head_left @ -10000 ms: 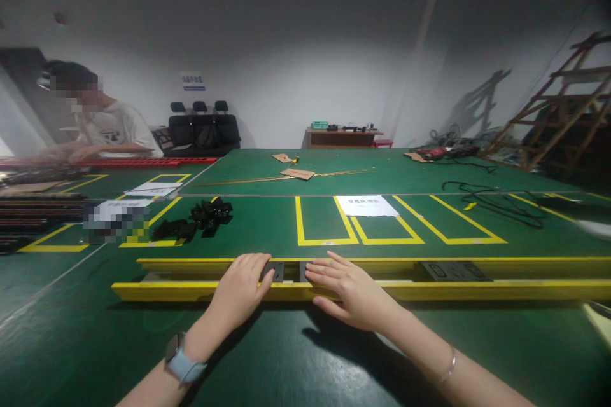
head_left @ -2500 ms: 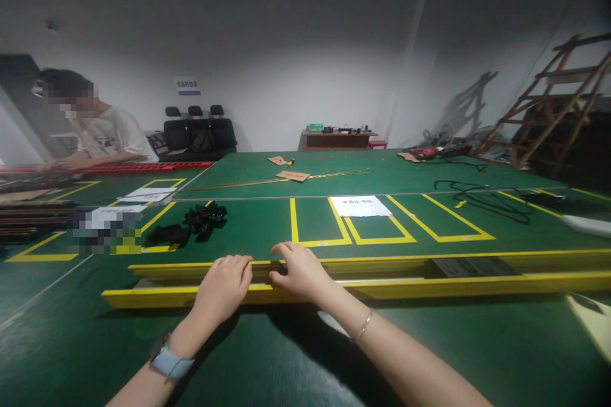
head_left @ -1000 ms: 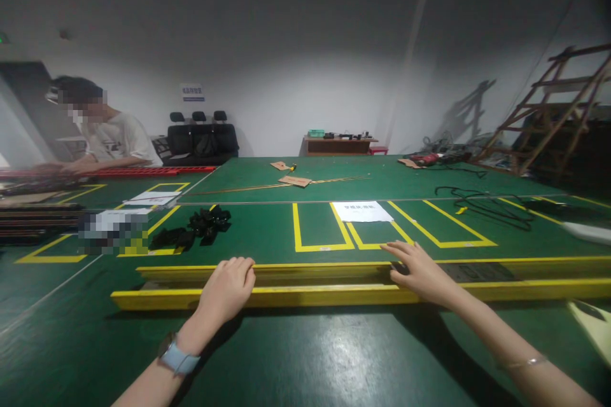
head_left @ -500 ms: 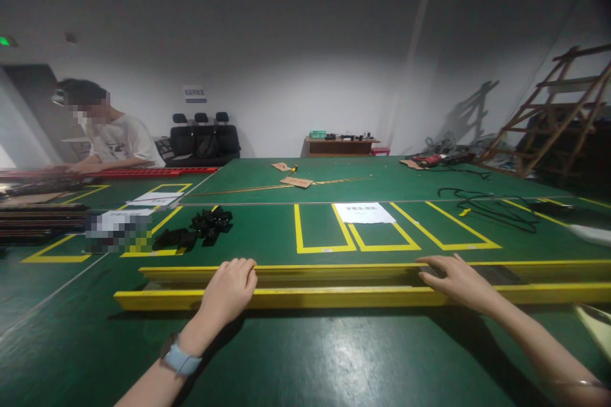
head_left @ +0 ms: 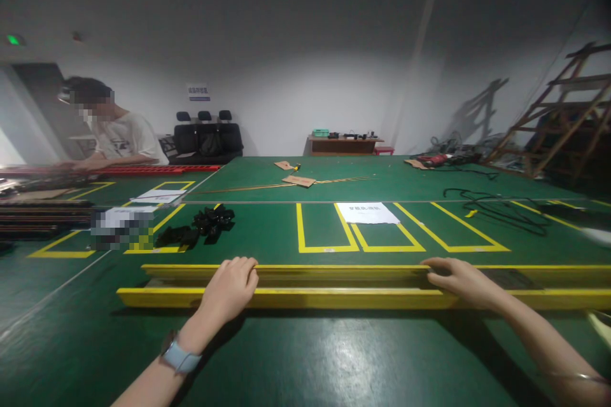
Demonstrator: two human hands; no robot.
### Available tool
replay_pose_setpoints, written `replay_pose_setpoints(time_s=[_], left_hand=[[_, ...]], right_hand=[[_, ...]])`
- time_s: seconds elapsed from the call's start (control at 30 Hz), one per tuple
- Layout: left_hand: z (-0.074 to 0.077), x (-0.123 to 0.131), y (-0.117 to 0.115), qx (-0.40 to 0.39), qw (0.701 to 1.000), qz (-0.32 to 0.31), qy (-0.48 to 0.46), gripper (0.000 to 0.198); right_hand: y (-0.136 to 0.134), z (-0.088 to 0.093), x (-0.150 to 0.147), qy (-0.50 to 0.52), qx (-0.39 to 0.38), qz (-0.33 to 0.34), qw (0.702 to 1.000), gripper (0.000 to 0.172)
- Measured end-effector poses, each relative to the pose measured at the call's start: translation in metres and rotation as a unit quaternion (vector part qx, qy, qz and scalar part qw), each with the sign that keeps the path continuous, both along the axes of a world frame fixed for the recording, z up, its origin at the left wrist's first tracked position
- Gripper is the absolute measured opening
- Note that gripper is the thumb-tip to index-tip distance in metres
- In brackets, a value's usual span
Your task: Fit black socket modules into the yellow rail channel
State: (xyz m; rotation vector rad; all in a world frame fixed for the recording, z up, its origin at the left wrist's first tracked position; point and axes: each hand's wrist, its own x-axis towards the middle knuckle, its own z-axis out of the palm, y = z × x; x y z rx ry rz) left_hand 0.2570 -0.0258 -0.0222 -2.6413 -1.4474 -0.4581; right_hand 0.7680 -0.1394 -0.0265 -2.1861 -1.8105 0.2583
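Observation:
A long yellow channel-shaped rail (head_left: 334, 298) lies across the near part of the green table, its open side facing up. My left hand (head_left: 232, 286), with a watch (head_left: 180, 351) on its wrist, rests across the rail left of its middle, the fingers curled over the far wall. Farther right, my right hand (head_left: 461, 281) reaches over the near wall. Its fingers bend over the far wall's top edge while the thumb sits on the inner side. Under that forearm, a dark flat piece (head_left: 508, 278) shows inside the channel.
Black plastic parts (head_left: 210, 222) are heaped beyond the rail's left end. A paper sheet (head_left: 367, 213) lies among yellow tape outlines. Black cable (head_left: 496, 210) is at right, cardboard pieces (head_left: 299, 181) farther back. A co-worker (head_left: 119, 133) stands at left near red rails (head_left: 176, 170).
My right hand's fingers have come lower and closer to the thumb at the far wall. My left hand stays on the rail. The whole view has shifted slightly.

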Motion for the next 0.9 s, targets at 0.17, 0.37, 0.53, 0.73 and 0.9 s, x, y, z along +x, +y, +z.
replay_pose_setpoints(time_s=[0.17, 0.37, 0.53, 0.73, 0.9], left_hand=[[0.000, -0.001, 0.001, -0.008, 1.000, -0.005, -0.009, 0.030], [0.000, -0.001, 0.001, -0.010, 1.000, 0.001, -0.008, 0.032], [0.000, -0.001, 0.002, -0.016, 1.000, 0.003, -0.007, 0.032], [0.001, 0.000, 0.000, -0.008, 1.000, 0.004, -0.012, 0.031], [-0.001, 0.002, -0.002, -0.001, 1.000, 0.003, -0.017, 0.033]], right_hand=[[-0.001, 0.006, 0.010, 0.035, -0.016, 0.044, 0.998, 0.049], [-0.002, 0.011, 0.022, 0.078, -0.042, 0.097, 0.991, 0.050], [0.000, 0.010, 0.023, 0.050, -0.027, 0.112, 0.992, 0.056], [0.001, -0.002, 0.014, 0.047, 0.013, 0.079, 0.996, 0.055], [-0.006, -0.020, 0.005, -0.019, 0.093, 0.014, 0.995, 0.045]])
